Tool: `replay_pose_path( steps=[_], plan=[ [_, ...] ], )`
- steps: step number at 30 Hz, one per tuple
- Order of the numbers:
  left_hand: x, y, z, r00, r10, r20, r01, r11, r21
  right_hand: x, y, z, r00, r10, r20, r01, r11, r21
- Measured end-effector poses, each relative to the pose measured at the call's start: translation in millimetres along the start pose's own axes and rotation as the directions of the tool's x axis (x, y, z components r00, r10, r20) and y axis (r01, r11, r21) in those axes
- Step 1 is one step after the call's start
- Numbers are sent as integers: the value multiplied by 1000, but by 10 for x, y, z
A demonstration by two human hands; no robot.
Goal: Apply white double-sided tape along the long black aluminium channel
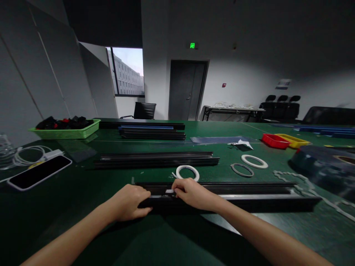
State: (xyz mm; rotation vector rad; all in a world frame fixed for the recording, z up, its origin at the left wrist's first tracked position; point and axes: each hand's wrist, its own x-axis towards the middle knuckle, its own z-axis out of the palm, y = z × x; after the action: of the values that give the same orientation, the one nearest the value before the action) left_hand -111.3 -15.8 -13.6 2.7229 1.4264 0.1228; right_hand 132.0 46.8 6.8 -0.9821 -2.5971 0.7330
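A long black rail (249, 194) lies across the green table (83, 192) right in front of me. My left hand (129, 201) is curled over the rail's left end, thumb along its near edge. My right hand (192, 194) rests on the rail just to the right, fingers pinched on a small white strip (169, 191) pressed onto the rail's top. A white tape roll (188, 172) lies just behind my right hand.
Another black rail (155, 159) lies farther back, with a stack of rails (152, 132) beyond. A phone (39, 172) and cable sit at left, next to a green basket (66, 132). Two tape rings (254, 161), red and yellow trays (276, 141) and a big film roll (324, 168) are at right.
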Motion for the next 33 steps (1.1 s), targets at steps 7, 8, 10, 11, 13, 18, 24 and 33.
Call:
replay_pose_path(
  steps=[7,8,10,11,13,18,24,33],
  plan=[
    [-5,1,-5,1000,-2,8,2,1000,3,18,47,31,1000,1,-13,-1,1000,21],
    [-5,2,-5,1000,-2,9,2,1000,2,18,51,32,1000,-5,-11,5,1000,15],
    [-4,4,-2,1000,-4,9,4,1000,-7,18,54,31,1000,-20,-6,20,1000,4],
    [-4,4,-1,1000,-6,9,6,1000,-12,17,54,29,1000,-27,-3,27,1000,1],
    [-3,2,0,1000,-6,9,6,1000,-17,17,52,24,999,-34,1,34,999,-4],
    [-5,0,-24,1000,0,21,-1,1000,30,15,46,21,1000,-26,-12,25,999,-39],
    [38,179,-5,998,-21,-59,30,987,160,3,22,26,1000,-12,-21,11,999,-43],
    [119,328,106,998,-45,-49,50,993,108,3,26,20,999,-15,-37,12,998,-61]
  ],
)
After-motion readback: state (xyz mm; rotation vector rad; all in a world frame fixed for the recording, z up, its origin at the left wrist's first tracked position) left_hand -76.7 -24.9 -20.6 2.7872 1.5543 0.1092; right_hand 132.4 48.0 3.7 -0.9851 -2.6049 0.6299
